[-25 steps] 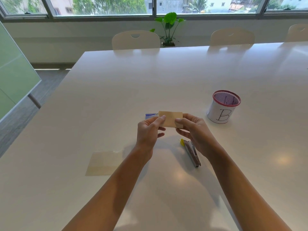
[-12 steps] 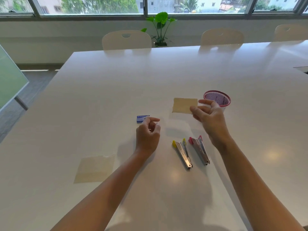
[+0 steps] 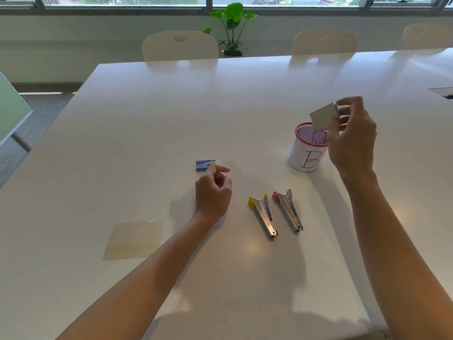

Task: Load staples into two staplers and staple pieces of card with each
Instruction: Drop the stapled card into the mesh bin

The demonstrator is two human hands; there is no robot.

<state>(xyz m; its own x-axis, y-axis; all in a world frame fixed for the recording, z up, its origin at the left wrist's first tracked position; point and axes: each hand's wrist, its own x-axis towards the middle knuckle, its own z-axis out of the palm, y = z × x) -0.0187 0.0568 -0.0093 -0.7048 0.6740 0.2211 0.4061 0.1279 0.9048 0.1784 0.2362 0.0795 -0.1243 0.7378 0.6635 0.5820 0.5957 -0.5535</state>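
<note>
Right hand (image 3: 351, 141) pinches a card (image 3: 324, 116) above the cup (image 3: 306, 155). Left hand (image 3: 213, 190) hangs loosely curled, empty. Loose pinch could drop it outside.

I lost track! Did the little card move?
Yes. The card, pinched by the right hand, went right, now over the cup.

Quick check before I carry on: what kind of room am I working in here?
Most likely an office meeting room: a large white table with matching pale chairs along its far edge, a strip of windows behind them, and a potted plant beneath.
</note>
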